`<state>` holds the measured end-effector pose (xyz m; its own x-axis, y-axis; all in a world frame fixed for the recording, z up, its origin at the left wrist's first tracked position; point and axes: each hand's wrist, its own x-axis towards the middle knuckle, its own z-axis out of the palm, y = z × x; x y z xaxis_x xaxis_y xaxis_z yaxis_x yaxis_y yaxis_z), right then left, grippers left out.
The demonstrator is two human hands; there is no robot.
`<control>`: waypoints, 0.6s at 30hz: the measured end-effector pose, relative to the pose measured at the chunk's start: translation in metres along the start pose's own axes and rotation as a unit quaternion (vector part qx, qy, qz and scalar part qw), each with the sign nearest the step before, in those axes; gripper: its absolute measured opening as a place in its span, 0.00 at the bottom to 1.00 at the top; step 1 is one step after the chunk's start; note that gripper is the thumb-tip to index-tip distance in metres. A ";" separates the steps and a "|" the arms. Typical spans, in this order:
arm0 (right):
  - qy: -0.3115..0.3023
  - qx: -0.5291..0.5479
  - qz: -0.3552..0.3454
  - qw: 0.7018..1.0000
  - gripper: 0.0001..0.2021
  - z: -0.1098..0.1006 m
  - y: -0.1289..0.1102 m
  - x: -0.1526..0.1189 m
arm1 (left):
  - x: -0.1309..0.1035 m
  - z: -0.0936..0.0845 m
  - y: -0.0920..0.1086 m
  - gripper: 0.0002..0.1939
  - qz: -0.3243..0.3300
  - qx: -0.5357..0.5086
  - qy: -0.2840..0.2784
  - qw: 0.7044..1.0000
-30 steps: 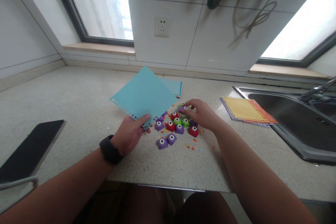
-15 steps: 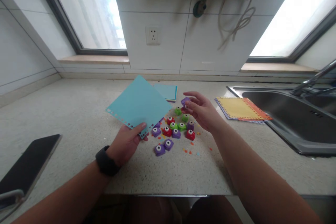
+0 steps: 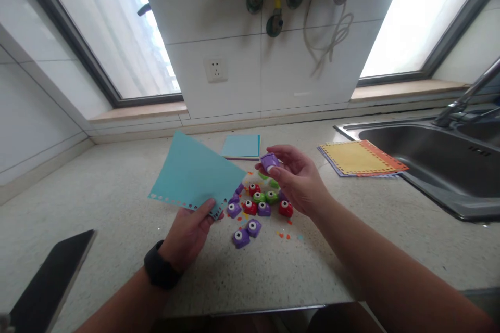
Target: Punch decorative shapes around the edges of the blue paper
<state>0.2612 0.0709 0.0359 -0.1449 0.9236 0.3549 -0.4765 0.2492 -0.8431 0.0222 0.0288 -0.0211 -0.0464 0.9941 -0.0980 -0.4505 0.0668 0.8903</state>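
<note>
Our right hand (image 3: 300, 179) partly covers the purple punch (image 3: 269, 161) it grips between thumb and fingers, raised at the far side of the cluster; we cannot make out the punch's underside. Near that hand, two green punches (image 3: 273, 184) and a purple one show only in part, and the blue sheet (image 3: 195, 171) screens others on the left. The black slab (image 3: 50, 276) is cut off at lower left, the sink (image 3: 424, 177) at right.

On the countertop (image 3: 117, 192) we count three red punches (image 3: 250, 207), two green and four purple in full view; the paper bits (image 3: 288, 237) are too small to number.

Our left hand (image 3: 191, 234) pinches the sheet's near corner, thumb on top, beside the holed edge. One pale stack (image 3: 241, 146) lies near the wall (image 3: 234, 99); the yellow and orange sheets (image 3: 344, 158) reach the sink's rim. Countertop stretches between our left wrist and the slab, and from the nearest punches to the front edge.
</note>
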 end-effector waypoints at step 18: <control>-0.084 -0.070 -0.111 0.988 0.20 0.021 0.008 -0.025 | -0.005 0.003 0.004 0.12 0.004 0.031 0.012 0.999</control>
<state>0.2423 0.0435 0.0286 -0.1980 0.7831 0.5896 -0.3907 0.4886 -0.7802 0.0238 0.0248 -0.0158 -0.0713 0.9924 -0.1002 -0.3941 0.0643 0.9168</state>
